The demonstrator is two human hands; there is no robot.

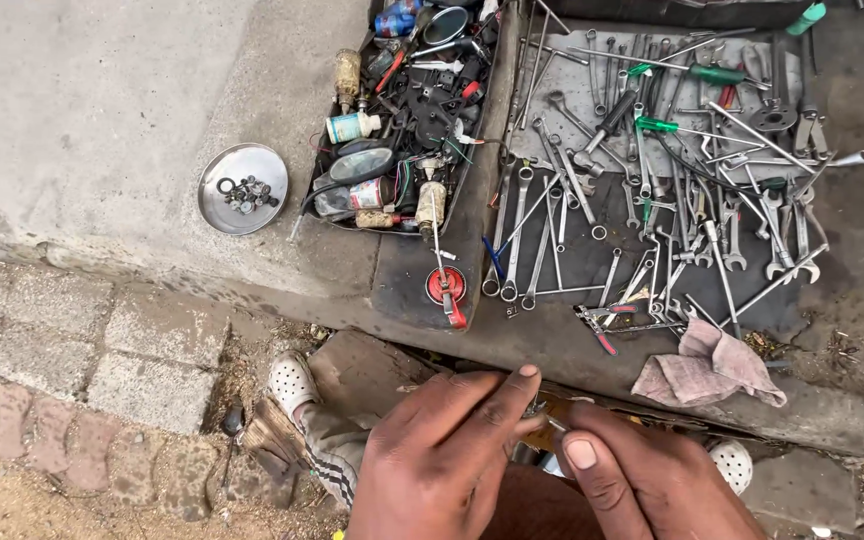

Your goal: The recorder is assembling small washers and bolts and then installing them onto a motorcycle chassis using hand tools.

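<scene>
A: Where's the part?
B: I see a small metal piece (542, 408) pinched between both hands, low centre, over the knees. Left hand (447, 455) fingertips closed on it from the left, right hand (642, 480) thumb pressing from the right. Long axis: can't tell, mostly hidden
</scene>
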